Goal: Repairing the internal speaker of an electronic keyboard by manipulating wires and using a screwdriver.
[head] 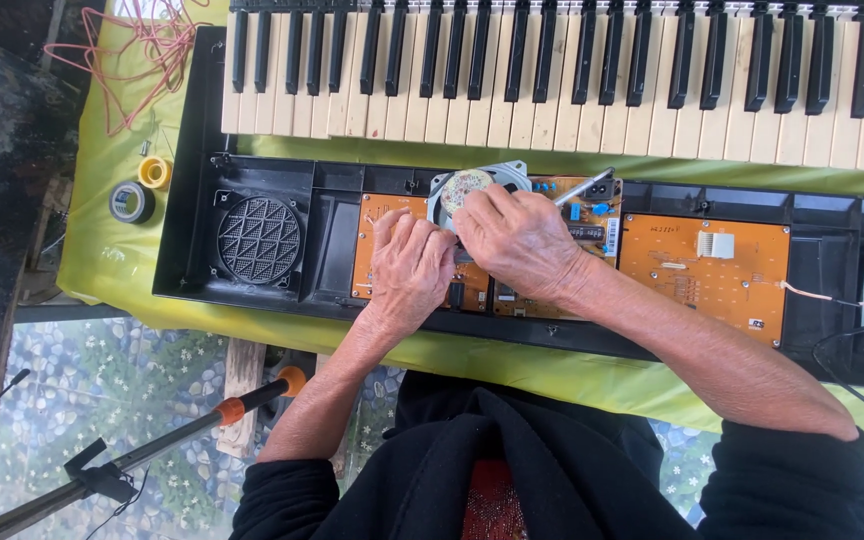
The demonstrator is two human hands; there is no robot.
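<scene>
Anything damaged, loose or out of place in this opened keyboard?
Yes. A loose speaker lies on the orange circuit board under both hands, left hand and right hand, instead of in a mount. Red wire sprawls tangled on the green cloth.

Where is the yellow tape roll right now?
In the head view the yellow tape roll lies at the far left on the green cloth, just above the grey tape roll, left of the keyboard's black casing and below the tangled pink wire.

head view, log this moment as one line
left hand: pressing on orange circuit board | right hand: gripping metal tool | loose speaker: beside fingers | keyboard case: open
</scene>
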